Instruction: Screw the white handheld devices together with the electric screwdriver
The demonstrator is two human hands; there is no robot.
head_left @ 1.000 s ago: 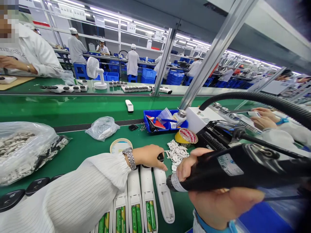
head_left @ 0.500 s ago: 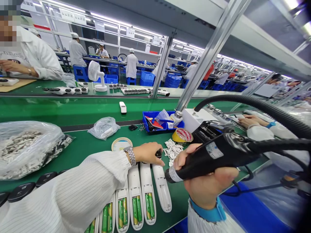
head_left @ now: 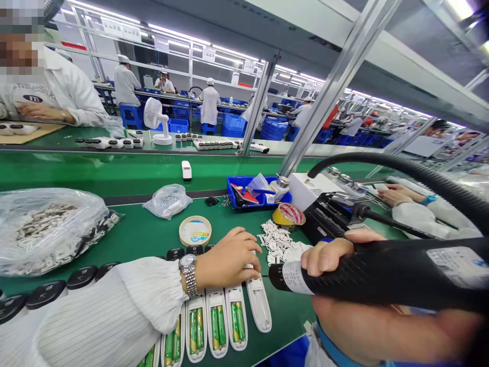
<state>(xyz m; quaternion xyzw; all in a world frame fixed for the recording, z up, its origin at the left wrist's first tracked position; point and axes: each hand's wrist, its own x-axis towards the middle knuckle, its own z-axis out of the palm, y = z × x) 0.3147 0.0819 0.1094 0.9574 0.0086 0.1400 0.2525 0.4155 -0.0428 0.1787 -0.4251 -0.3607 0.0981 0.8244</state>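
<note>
My left hand (head_left: 226, 259) lies palm down on the upper ends of several white device bodies (head_left: 217, 318) lined up on the green mat; its fingers are together, pressing on them. The bodies show green batteries in open compartments; the rightmost one (head_left: 259, 304) shows none. My right hand (head_left: 324, 257) grips a black electric screwdriver (head_left: 367, 272), its tip pointing left, right beside my left fingertips and the rightmost body. A thick black hose (head_left: 397, 168) arcs over from the tool.
Black round parts (head_left: 46, 291) lie in a row at the left, beside a large bag of white parts (head_left: 46, 229). Small bag (head_left: 168, 201), tape roll (head_left: 195, 230), yellow tape (head_left: 289, 215), loose white pieces (head_left: 277, 240), blue tray (head_left: 256, 191). Another person's hands (head_left: 393, 196) work at the right; workers beyond.
My left hand slid down along the white bodies toward me, uncovering black round parts above. The screwdriver swung lower and closer, its tip still by my left fingertips.
</note>
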